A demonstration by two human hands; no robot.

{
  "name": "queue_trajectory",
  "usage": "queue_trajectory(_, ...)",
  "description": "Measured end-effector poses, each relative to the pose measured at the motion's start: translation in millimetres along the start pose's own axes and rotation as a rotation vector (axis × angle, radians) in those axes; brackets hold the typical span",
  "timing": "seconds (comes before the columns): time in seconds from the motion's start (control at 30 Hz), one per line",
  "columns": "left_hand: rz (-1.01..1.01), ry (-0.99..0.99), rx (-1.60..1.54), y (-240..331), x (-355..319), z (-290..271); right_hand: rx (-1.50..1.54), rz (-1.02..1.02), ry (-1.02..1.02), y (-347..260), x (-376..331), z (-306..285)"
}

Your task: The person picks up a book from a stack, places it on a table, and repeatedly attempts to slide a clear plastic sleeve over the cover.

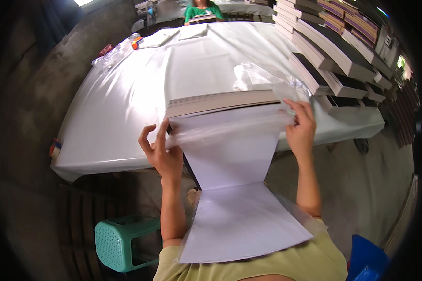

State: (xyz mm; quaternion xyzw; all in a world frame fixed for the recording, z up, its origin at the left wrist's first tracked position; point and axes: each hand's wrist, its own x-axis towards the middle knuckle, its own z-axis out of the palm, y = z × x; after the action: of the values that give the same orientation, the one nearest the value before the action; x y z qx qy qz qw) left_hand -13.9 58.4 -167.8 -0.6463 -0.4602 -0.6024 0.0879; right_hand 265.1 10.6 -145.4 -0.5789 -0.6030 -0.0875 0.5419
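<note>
A thick block of pages (225, 101) lies at the near edge of the table. From it a white sheet (234, 159) slopes down toward me, and a second white sheet (244, 225) below a crease rests over my lap. A band of clear plastic film (225, 132) stretches across the upper sheet, blurred by motion. My left hand (166, 157) is closed on the film's left end, beside the block's left corner, with some fingers raised. Closed on the right end is my right hand (301, 124), its fingertips partly blurred. More clear film shows around the lower sheet's sides.
A white-covered table (122, 117) spreads ahead. Stacked page blocks with dark covers (333, 51) rise at its right, beside crumpled clear plastic (262, 77). Tape rolls (136, 43) lie at the far left. A green stool (119, 243) stands lower left. Another person (204, 11) sits across.
</note>
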Motion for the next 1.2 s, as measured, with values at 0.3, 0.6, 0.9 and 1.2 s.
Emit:
queue_trajectory(0.3, -0.14, -0.225, -0.543, -15, 6, -44, 0.109, -0.009, 0.034, -17, -18, -30)
queue_trajectory(0.6, -1.083, -0.99, -1.437, -14, 3, -45, 1.15, 0.706, -0.602, -25, -13, -73)
queue_trajectory(0.9, -1.357, -0.931, -1.194, -71, -109, -44, 1.338, 1.281, -0.456, 73, -134, -45)
queue_trajectory(1.2, -1.658, -0.714, -1.299, -116, -227, -30, 1.148, 0.936, -0.721, 212, -300, 24)
